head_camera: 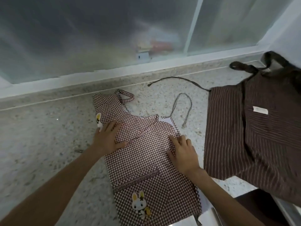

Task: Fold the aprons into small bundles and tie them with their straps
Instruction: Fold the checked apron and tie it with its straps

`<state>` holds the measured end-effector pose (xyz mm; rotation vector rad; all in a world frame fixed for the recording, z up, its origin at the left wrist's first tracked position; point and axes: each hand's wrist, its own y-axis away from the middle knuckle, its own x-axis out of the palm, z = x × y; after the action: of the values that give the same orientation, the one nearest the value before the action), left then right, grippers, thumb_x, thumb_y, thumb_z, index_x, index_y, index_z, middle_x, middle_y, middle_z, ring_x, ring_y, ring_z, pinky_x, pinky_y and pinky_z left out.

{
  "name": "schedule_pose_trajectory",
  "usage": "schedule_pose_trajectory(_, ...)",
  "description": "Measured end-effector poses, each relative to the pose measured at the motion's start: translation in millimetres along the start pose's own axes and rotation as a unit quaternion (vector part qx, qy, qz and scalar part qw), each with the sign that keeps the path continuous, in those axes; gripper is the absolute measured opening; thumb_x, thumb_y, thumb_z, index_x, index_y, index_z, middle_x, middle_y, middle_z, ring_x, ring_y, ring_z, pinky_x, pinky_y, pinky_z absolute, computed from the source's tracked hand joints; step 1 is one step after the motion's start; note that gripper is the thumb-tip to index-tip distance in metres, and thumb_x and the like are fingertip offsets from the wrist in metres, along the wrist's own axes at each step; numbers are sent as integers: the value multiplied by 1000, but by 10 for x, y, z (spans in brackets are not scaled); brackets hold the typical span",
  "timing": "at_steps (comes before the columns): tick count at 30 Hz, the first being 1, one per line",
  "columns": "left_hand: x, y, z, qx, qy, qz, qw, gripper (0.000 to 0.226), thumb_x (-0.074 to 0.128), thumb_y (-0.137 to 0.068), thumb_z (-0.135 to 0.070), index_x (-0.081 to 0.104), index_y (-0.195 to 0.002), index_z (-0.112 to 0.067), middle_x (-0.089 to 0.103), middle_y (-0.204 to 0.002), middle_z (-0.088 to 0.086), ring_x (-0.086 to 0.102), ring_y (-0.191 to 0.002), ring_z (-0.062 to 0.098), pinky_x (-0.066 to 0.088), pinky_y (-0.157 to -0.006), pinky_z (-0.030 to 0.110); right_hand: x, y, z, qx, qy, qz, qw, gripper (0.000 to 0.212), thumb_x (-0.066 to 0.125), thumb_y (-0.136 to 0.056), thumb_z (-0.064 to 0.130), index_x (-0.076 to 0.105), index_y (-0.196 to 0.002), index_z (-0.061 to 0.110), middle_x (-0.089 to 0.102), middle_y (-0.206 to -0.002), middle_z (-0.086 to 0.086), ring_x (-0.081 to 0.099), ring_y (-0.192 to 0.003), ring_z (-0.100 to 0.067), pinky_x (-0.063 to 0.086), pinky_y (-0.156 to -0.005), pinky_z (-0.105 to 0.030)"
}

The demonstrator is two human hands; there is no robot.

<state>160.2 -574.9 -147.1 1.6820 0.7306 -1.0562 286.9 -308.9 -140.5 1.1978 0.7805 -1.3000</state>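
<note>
A brown-and-white checked apron (146,154) with rabbit patches lies lengthwise on the speckled stone counter (40,136), its sides folded inward. My left hand (107,137) presses flat on its left folded edge, fingers spread. My right hand (182,152) rests on the right edge, fingertips pinching the fabric fold near a strap. Its checked waist strap (185,110) loops loose on the counter above my right hand, and the neck strap (125,97) lies at the top. A brown striped apron (254,134) lies spread at the right, its dark strap (177,80) trailing left.
A frosted sliding window with a white frame (162,62) runs along the back of the counter. A metal sink edge (285,209) shows at the lower right, partly under the striped apron. A small strap end (79,151) lies left of my left wrist.
</note>
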Motion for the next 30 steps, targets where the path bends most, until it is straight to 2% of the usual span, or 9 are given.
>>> schedule_pose_trajectory(6, -247, -206, 542, -25, 4, 76, 997, 144, 30, -26, -93, -14, -148, -30, -20, -156, -3, -10, -145, 24, 3, -114, 53, 144, -416, 366, -15, 34, -64, 997, 55, 60, -83, 36, 49, -133, 16, 55, -114, -15, 52, -97, -31, 47, -79, -43)
schedule_pose_trajectory(9, -432, -453, 796, -39, -14, 67, 997, 139, 46, -37, -91, -12, -148, -29, -16, -157, -2, -7, -145, 26, 2, -115, 53, 116, -746, 553, -32, 45, -53, 997, 57, 48, -90, 44, 36, -141, 22, 44, -128, -11, 44, -111, -28, 39, -92, -41)
schedule_pose_trajectory(12, -571, -597, 879, -11, -43, 13, 999, 121, 62, -59, -77, -1, -150, -28, -4, -158, 0, 0, -145, 24, 1, -115, 50, -19, -1051, 652, -24, 25, 15, 999, 60, 46, -91, 47, 27, -144, 27, 34, -137, -8, 35, -123, -27, 33, -103, -40)
schedule_pose_trajectory(16, -616, -462, 708, 51, -13, -82, 995, 101, 74, -63, -58, 27, -146, -23, 22, -153, 2, 19, -140, 22, 13, -113, 42, -270, -930, 584, -10, -58, 40, 997, 58, 54, -90, 40, 33, -143, 25, 43, -136, -7, 42, -123, -26, 38, -102, -39)
schedule_pose_trajectory(20, -608, -176, 376, 98, 80, -238, 963, 39, 75, -72, -26, 61, -108, -22, 57, -114, -2, 51, -108, 20, 42, -85, 33, -398, -360, 300, 44, -158, 31, 986, 30, 58, -90, 29, 56, -120, 27, 60, -113, 0, 58, -99, -17, 48, -83, -31)
schedule_pose_trajectory(23, -529, 151, 178, 130, 79, -175, 973, 16, 68, -81, -34, 65, -94, -27, 64, -100, -11, 58, -93, 10, 47, -75, 26, -403, 150, 77, 85, -167, 49, 981, 6, 60, -90, 30, 60, -93, 35, 68, -89, 6, 62, -79, -11, 53, -73, -32)
schedule_pose_trajectory(25, -403, 381, 86, 138, 47, -120, 982, 21, 64, -82, -45, 65, -97, -31, 64, -102, -15, 57, -94, 6, 46, -73, 23, -389, 423, -24, 125, -157, 34, 979, 4, 60, -88, 35, 63, -88, 32, 70, -86, 7, 63, -75, -6, 55, -69, -32)
schedule_pose_trajectory(27, -250, 622, 18, 122, 21, -94, 988, 40, 60, -79, -56, 62, -110, -31, 61, -112, -14, 55, -103, 6, 46, -79, 23, -351, 658, -26, 166, -134, 45, 976, 32, 57, -84, 54, 66, -92, 24, 70, -89, 7, 64, -77, -6, 54, -69, -30)
schedule_pose_trajectory(30, 2, 994, -25, 67, -7, -28, 997, 93, 46, -63, -82, 43, -137, -25, 40, -142, -7, 37, -130, 16, 39, -101, 34, -246, 945, 124, 193, -43, 125, 972, 61, 53, -78, 69, 54, -110, 17, 64, -105, 1, 62, -96, -17, 47, -77, -29)
